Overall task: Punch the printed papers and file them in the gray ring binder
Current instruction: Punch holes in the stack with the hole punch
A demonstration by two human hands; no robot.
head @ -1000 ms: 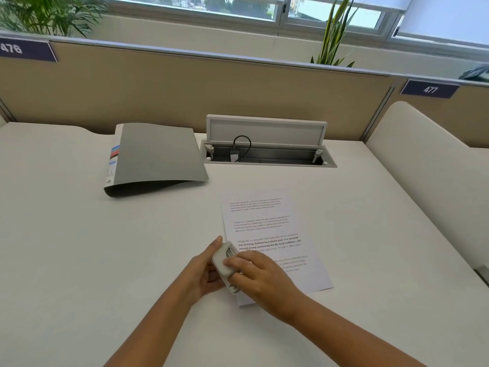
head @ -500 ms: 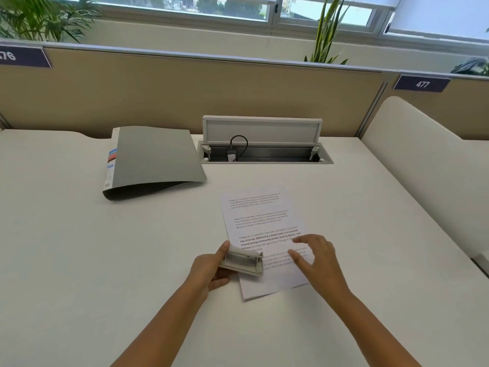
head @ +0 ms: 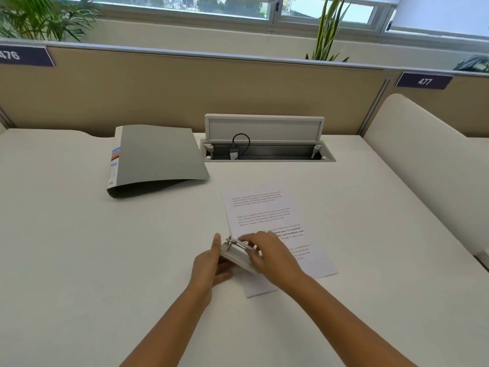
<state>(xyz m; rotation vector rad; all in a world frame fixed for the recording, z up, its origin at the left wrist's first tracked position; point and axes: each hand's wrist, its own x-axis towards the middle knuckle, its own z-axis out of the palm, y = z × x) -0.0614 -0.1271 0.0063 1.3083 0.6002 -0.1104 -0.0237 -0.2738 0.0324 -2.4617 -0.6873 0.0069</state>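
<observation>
My left grip [head: 211, 263] grasps the hole punch [head: 239, 256] at the papers' [head: 275, 229] left edge to steady it; my right grip [head: 272, 256] curls over its top, I judge ready to press. The gray ring binder [head: 158, 154] lies shut toward the surface's [head: 79, 260] far edge.

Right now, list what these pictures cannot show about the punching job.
- Hole punch, head view: its slot is hidden by the right hand and left hand.
- Printed papers: sheet count and holes unclear; text too small.
- Gray ring binder: closed cover hides the rings.
</observation>
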